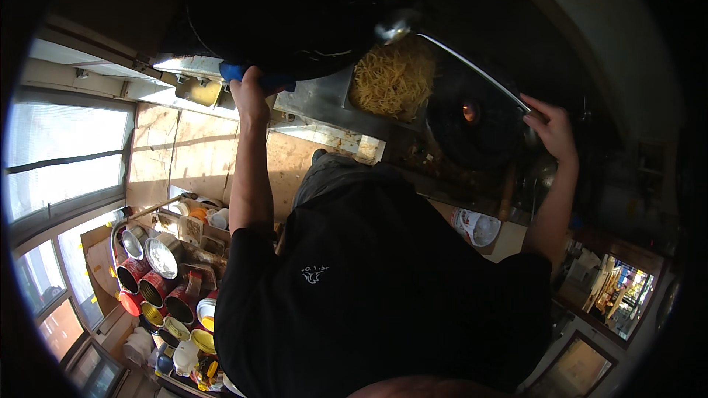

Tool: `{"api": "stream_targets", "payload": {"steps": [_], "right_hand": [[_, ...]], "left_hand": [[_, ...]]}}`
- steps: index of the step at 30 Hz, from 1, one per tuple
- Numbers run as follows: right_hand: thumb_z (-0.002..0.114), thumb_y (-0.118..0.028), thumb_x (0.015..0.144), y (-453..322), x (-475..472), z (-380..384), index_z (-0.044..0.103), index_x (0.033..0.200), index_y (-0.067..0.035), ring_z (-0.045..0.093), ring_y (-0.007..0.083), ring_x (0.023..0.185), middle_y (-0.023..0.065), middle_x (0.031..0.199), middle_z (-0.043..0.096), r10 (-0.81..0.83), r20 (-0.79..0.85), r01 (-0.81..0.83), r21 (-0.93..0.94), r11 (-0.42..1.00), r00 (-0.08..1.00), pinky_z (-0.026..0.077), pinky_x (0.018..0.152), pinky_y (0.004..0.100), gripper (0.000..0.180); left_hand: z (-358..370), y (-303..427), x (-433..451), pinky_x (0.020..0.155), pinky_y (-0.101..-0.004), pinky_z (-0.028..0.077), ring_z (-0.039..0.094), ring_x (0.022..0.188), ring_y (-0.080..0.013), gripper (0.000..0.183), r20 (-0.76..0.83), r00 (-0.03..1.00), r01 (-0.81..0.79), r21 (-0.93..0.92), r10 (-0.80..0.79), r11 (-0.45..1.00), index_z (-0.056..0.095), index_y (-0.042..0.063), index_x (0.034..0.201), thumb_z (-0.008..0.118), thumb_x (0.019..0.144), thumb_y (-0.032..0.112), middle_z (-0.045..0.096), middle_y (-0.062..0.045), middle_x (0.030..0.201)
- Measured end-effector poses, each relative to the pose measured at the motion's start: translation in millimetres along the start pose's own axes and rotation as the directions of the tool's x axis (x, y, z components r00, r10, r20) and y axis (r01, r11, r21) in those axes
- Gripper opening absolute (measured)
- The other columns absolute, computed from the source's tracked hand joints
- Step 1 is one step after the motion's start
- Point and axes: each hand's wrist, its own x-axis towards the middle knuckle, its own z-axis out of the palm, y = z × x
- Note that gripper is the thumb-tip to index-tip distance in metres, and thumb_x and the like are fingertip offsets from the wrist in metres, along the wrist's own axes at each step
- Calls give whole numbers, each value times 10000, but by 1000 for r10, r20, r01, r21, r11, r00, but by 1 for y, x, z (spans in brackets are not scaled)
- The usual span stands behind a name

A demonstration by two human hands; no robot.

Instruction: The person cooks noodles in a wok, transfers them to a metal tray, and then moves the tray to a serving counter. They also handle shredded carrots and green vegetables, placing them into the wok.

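Observation:
My left hand (251,97) grips a blue cloth (233,71) at the near rim of a large dark wok (276,16); a few pale shreds cling inside the wok near its edge. In my right hand (550,126) is the end of a long metal handle (475,69) that runs up and left to a shiny metal utensil head (394,32), likely a ladle, beside the wok. Just below that head, a rectangular metal tray (347,91) holds a heap of pale yellow shredded strips (394,82), perhaps noodles or potato. The wok's inside is mostly lost in shadow.
Right of the tray sits a dark round burner or pan (475,132) with an orange glow. A white tub (482,228) stands near my right side. Several open cans (157,287) crowd the lower left, by windows (66,146). A yellowish basin (197,92) lies beyond my left hand.

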Motion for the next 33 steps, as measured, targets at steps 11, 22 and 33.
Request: {"api": "stream_targets", "payload": {"steps": [11, 22, 33], "right_hand": [[726, -35, 958, -71, 92, 106, 679, 1412, -78, 632, 58, 721, -2, 804, 701, -7, 229, -26, 143, 989, 974, 529, 699, 254, 459], [723, -17, 941, 29, -32, 14, 684, 1422, -101, 479, 36, 656, -59, 760, 589, 152, -20, -151, 56, 987, 988, 416, 615, 224, 490], [741, -122, 981, 90, -94, 203, 623, 1467, -77, 499, 57, 499, 11, 786, 645, 559, -58, -377, 680, 629, 827, 380, 431, 248, 502]], "left_hand": [[-2, 4, 1, 653, -428, 680, 711, 873, -368, 360, 8, 998, 60, -12, -60, 998, 577, -185, 1077, 604, 900, 127, 636, -235, 1063], [-34, -27, 35, 563, -410, 651, 682, 774, -311, 384, 99, 987, -150, 318, 124, 936, 561, -176, 1043, 646, 867, 155, 622, -221, 949], [-23, -33, 60, 700, -447, 709, 703, 968, -365, 313, 244, 947, -300, 440, 209, 846, 671, -144, 1027, 620, 922, 146, 635, -223, 1120]]}}
